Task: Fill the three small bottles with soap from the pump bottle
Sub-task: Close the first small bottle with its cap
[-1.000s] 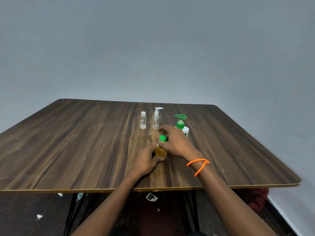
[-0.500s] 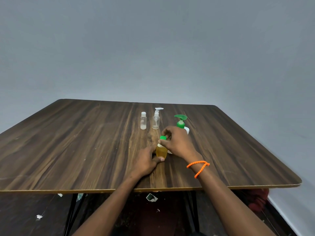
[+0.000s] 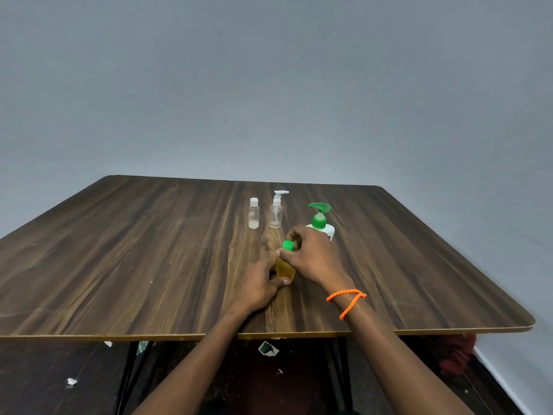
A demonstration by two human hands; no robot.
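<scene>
Small amber bottle [image 3: 285,269], translucent plastic, stands near the table's front centre. Left hand [image 3: 258,284] grips its body; right hand [image 3: 314,256] pinches its green screw cap [image 3: 288,245]. Behind the right hand: white pump bottle [image 3: 321,224] with green leaf-shaped pump head, label unreadable. Further left: clear flip-cap bottle [image 3: 253,217] and clear spray bottle [image 3: 276,209]. Orange beaded bracelet [image 3: 347,301] on the right wrist. Dark wood-grain laminate table [image 3: 119,250]; plain grey wall [image 3: 269,85].

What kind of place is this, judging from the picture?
Probably a plain, bare indoor room, not a bathroom or kitchen: a wooden table on thin metal legs, a blank grey wall, and paper scraps on the dark floor.
</scene>
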